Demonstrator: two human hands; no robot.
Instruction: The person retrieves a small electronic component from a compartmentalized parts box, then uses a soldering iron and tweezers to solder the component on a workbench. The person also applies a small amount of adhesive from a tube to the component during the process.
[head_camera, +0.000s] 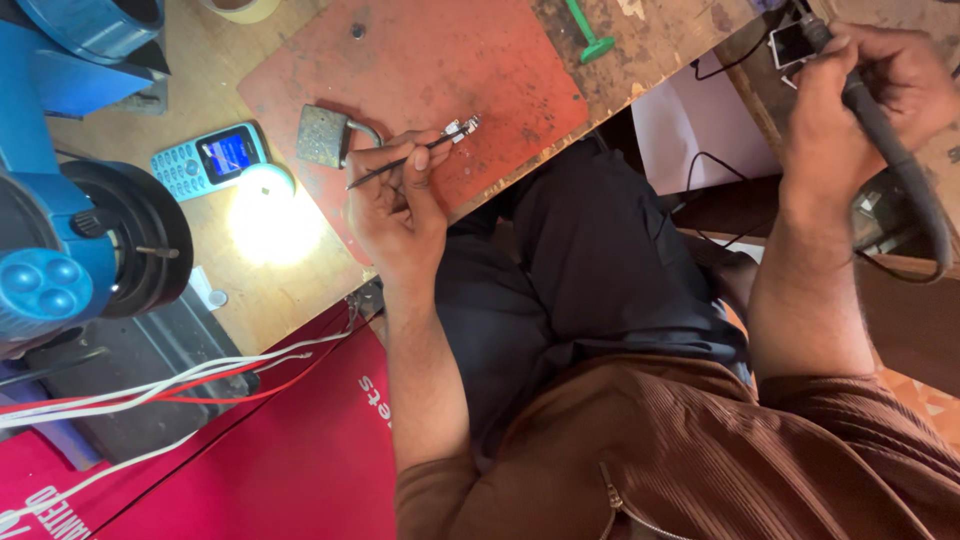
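Left hand (395, 205): pinching tweezers (400, 162) on a small metal part (461, 127), red mat (420, 70).
Right hand (870, 80): fist closed round the soldering iron (890, 140), off-bench.
Risk: a tweezer twitch flicks the part; cable may snag.

The left hand (395, 205) pinches tweezers (400, 162) over a small component (460, 128) while the right hand (860, 95) grips a soldering iron (900, 160).
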